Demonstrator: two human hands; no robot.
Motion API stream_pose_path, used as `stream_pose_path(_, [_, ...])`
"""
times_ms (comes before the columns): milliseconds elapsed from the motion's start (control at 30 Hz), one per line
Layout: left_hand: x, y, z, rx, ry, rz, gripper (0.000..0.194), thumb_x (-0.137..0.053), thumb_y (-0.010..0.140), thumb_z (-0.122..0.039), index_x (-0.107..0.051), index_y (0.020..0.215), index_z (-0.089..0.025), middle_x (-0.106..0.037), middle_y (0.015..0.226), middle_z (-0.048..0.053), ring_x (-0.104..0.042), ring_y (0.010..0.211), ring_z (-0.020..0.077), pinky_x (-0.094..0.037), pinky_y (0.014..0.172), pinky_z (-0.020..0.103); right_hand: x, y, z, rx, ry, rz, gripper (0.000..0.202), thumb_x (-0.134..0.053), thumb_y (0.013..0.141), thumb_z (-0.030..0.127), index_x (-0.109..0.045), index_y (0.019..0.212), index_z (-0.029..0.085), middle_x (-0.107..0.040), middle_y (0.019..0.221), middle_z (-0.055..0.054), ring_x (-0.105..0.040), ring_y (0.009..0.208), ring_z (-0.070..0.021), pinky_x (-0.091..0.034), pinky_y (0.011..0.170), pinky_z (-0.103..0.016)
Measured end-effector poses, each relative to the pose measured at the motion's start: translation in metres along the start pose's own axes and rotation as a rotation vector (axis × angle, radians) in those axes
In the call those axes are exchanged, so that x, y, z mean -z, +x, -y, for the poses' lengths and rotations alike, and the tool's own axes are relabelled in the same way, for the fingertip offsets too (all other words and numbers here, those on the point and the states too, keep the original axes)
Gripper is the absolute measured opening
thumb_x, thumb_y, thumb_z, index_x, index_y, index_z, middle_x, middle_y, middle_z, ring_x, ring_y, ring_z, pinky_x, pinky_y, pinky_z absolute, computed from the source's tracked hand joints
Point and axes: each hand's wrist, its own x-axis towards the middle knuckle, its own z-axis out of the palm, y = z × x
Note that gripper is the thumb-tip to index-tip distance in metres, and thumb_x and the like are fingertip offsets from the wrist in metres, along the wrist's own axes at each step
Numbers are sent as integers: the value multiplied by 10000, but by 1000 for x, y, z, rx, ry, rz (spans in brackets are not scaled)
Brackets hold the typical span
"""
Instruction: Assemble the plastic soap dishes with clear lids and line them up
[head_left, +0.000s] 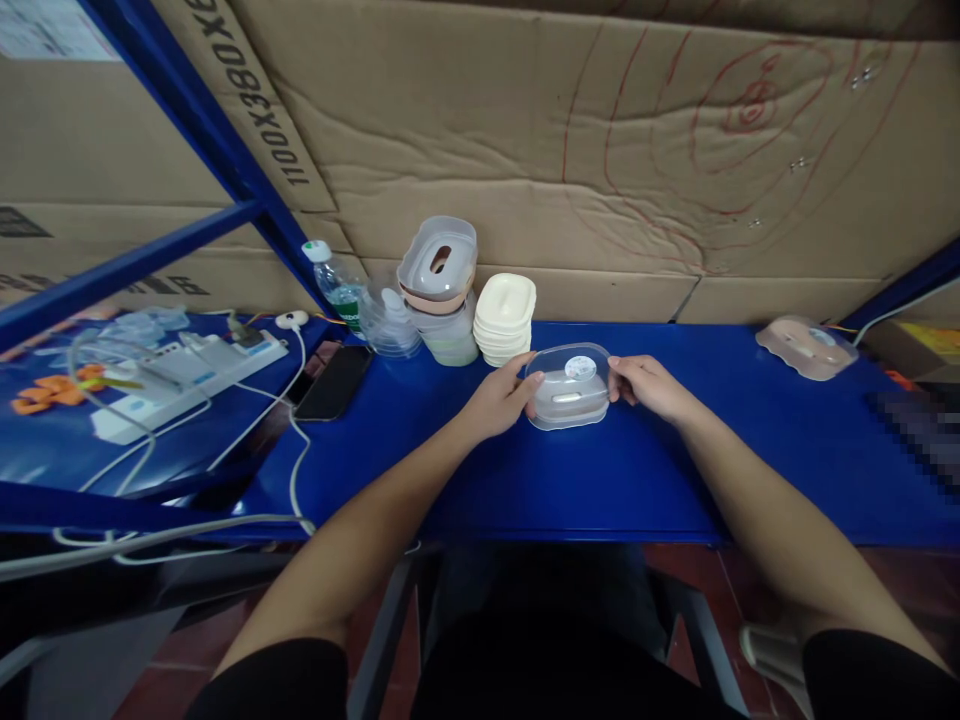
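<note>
Between my two hands is a clear plastic container (568,402) with a white round sticker (580,368) on it. A pale layer with an oblong mark shows through or beneath its clear wall; I cannot tell whether that is a separate piece. My left hand (501,398) grips the left end, thumb on the near side. At the right end, my right hand (646,384) pinches the rim with bent fingers. Just behind my left hand stands a stack of cream lids (504,315). Left of that, a clear tray over a tan piece (441,262) tops some stacked translucent containers (448,335).
A water bottle (337,285) and clear domed plastic pieces (391,328) stand at the back left. Nearby lie a phone (334,383), a power strip (187,385) with white cables, and orange parts (56,392). A tan-and-clear container (807,347) sits far right on the blue table (525,490).
</note>
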Motion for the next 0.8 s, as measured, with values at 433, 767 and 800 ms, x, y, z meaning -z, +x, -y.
stream_pose_path(433, [2,-1,-3,69,370,138,601,-363,1091,-528,-537,1474,-99,-722,684,8,-731,760,234,-509,770,361,1,2,-14,48,-436,29,623,-398,1040,629,-571,590,234,-648,578,-19,-615,584,-188,-421,653,-342])
stream_pose_path(767, [2,2,0,43,402,170,514,-320,1100,-536,-594,1318,-159,-728,707,10,-731,769,220,-505,784,360,13,3,-18,299,-505,-130,488,-661,948,640,-743,1212,238,-784,1200,-115,-740,955,-274,-588,840,-434])
stream_pose_path(800, [2,3,0,35,398,170,503,-317,1101,-529,-601,1298,-164,-725,702,8,-728,758,216,-503,774,355,12,2,-18,380,-498,-126,507,-646,974,607,-708,1331,252,-739,1358,-126,-731,1114,-298,-588,954,-479])
